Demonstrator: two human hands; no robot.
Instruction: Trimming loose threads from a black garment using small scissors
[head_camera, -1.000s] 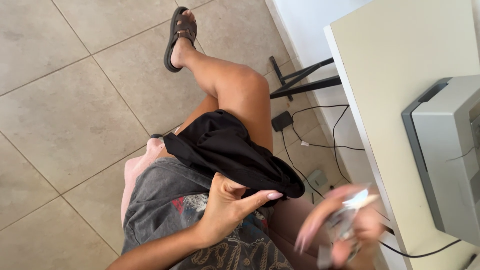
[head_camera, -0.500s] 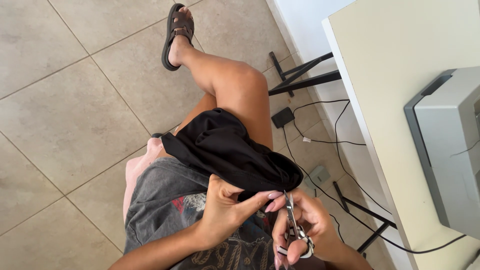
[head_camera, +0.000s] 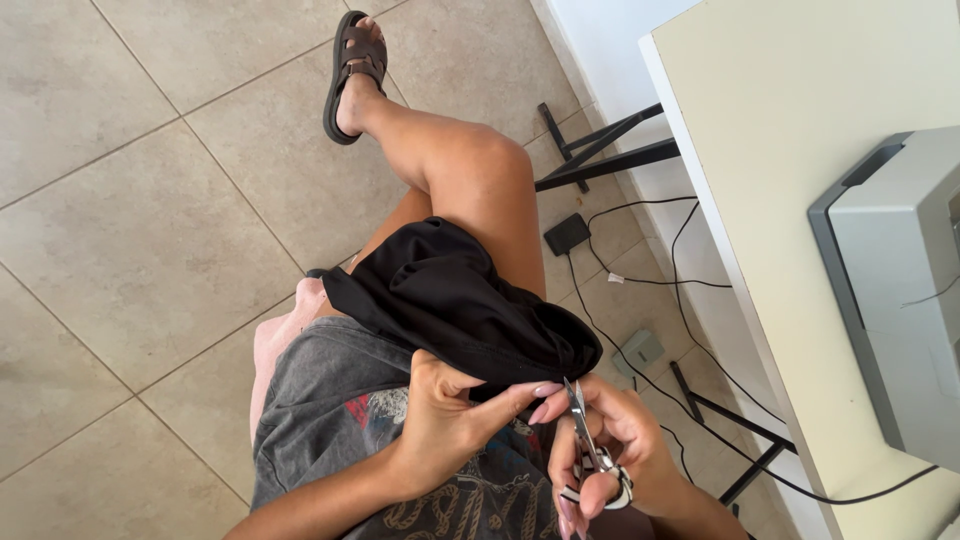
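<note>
Black fabric (head_camera: 450, 300) lies bunched on the person's lap, draped over the thigh of the crossed leg, with its near edge drawn toward the body. The left hand (head_camera: 450, 420) comes in from below with the wrist bent, thumb and forefinger pinched on that near edge, the forefinger stretched out toward the right. The right hand (head_camera: 610, 450) sits just beside it, fingers (head_camera: 565, 500) curled through the loops of small scissors (head_camera: 590, 445), gripping them with the blades pointing up at the pinched edge; the tips are touching or nearly touching the cloth, and I cannot tell whether the blades are parted. Under the hands is a grey printed shirt (head_camera: 340, 420), with a strip of pink cloth (head_camera: 280, 340) showing at the side. The crossed leg ends in a dark sandal (head_camera: 350, 70) over the tiled floor (head_camera: 130, 220). On the right stands a pale tabletop (head_camera: 800, 140) carrying a grey machine (head_camera: 900, 300). Beneath it run black cables (head_camera: 650, 280), a small black adapter (head_camera: 567, 234) and dark metal legs (head_camera: 600, 160), all well apart from the hands.
</note>
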